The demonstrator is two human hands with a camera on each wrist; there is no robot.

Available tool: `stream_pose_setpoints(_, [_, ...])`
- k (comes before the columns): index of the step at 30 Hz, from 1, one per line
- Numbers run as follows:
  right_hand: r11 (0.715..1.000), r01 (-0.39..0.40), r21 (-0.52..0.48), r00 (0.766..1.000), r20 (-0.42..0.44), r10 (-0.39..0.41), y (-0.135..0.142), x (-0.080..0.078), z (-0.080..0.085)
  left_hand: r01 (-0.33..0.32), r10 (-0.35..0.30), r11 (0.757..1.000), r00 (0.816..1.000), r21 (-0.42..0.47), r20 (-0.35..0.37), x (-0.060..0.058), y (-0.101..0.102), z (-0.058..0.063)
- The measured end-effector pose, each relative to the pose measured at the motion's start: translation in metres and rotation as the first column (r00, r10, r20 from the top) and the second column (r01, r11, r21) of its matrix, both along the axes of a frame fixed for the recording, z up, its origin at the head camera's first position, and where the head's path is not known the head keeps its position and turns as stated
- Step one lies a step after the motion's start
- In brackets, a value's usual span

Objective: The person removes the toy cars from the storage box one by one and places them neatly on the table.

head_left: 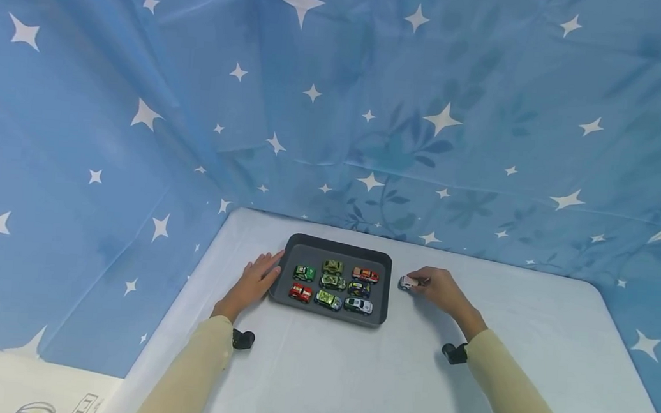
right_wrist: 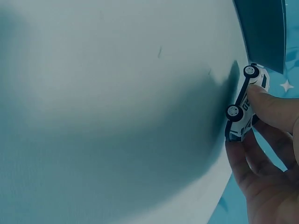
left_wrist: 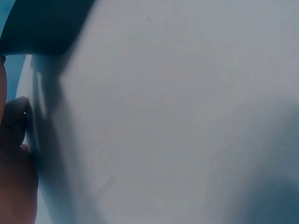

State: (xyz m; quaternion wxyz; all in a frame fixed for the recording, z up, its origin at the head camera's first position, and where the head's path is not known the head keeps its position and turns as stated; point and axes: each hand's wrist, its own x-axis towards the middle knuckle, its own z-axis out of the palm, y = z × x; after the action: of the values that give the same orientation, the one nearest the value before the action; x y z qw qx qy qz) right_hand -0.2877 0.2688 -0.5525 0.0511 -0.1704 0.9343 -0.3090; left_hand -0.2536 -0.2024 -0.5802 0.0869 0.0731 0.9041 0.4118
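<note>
My right hand (head_left: 440,289) pinches a white toy car (head_left: 408,282) just right of the dark grey tray (head_left: 387,287). In the right wrist view, thumb and fingers hold this toy car (right_wrist: 245,102) by its sides, with two wheels showing. Fingers of my left hand (head_left: 254,284) lie straight at the tray's left edge. Inside the tray, several toy cars stand in rough columns: among them a green one (head_left: 305,273), a red one (head_left: 300,293), an orange-red one (head_left: 365,275) and a silver-white one (head_left: 358,306). The left wrist view catches only part of the left hand (left_wrist: 16,163).
A white-covered table (head_left: 341,380) carries the tray. Behind it and to the left hangs a blue sheet (head_left: 336,130) with white stars. Black wrist cameras sit below both hands. A pale printed surface (head_left: 24,383) lies at the lower left.
</note>
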Motion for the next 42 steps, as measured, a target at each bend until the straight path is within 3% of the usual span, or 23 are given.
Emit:
stream_pose_setpoints(6, [0.999, -0.007, 0.054, 1.000, -0.019, 0.008, 0.002, 0.004, 0.001, 0.005, -0.005, 1.000, 1.000, 0.002, -0.008, 0.000, 0.009, -0.007])
stream_pose_setpoints(14, [0.999, -0.027, 0.041, 0.999, -0.044, 0.029, -0.001, 0.002, 0.001, -0.017, 0.017, 1.000, 1.000, 0.008, -0.022, -0.001, 0.007, -0.005])
stream_pose_setpoints(28, [0.999, 0.030, 0.028, 1.000, -0.010, -0.030, -0.002, 0.007, -0.011, 0.011, -0.011, 1.000, 0.999, -0.006, -0.030, -0.001, 0.000, -0.006])
stream_pose_setpoints(42, [0.995, 0.097, -0.027, 0.995, 0.014, -0.097, -0.005, 0.002, -0.008, 0.011, -0.011, 0.999, 1.000, -0.030, -0.017, -0.001, -0.003, -0.003])
